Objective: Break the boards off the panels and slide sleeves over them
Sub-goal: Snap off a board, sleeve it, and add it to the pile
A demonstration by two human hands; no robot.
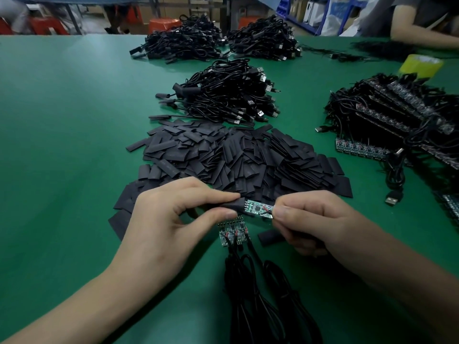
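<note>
Head view: left hand (173, 214) pinching black sleeve (233, 204), part-way over 9 o'clock end of bare board (258, 207); right hand (313, 219) pinching its 3 o'clock end; board held just below frame centre, sleeve pile (236, 155) at 12 o'clock of it, small wired panel (232, 233) on table (74, 145) at 6 o'clock.

In front of the sleeve pile (236, 155), the board (258, 207) has its left end swallowed by a sleeve (234, 203) and its right tip lost under the right hand (315, 219); chip print's too tiny to read. The left hand (173, 219) covers part of the panel (233, 234). Cables (260, 294) nearer than the pile run off the bottom. Right of the pile, the panel stack (397, 120) gets cut off, and the tape roll (421, 67) beyond is blurry.
</note>
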